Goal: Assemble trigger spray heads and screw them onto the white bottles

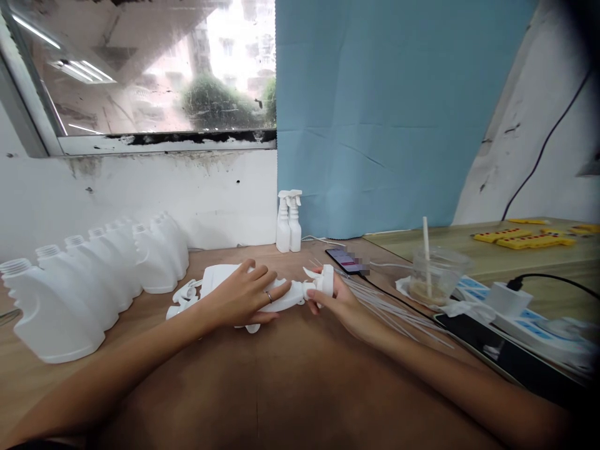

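Observation:
A white plastic bottle (pixel 216 274) lies on its side on the brown table, its neck pointing right. My left hand (pixel 253 290), with a ring on one finger, is wrapped over the bottle's body. At the neck, my right hand (pixel 334 297) has its fingers closed round a white spray head (pixel 328 280). The spray head meets the bottle's neck; whether its threads are engaged cannot be seen. Loose white spray heads (pixel 187 292) lie left of the bottle, partly behind my left forearm. Another white piece (pixel 254 328) shows below my left hand.
Rows of open white bottles (pixel 60 306) stand at the left. Two bottles with spray heads (pixel 294 222) stand upright by the wall. At the right are a phone (pixel 345 260), thin white tubes (pixel 394 306), a plastic cup (pixel 434 281) and a power strip (pixel 529 328).

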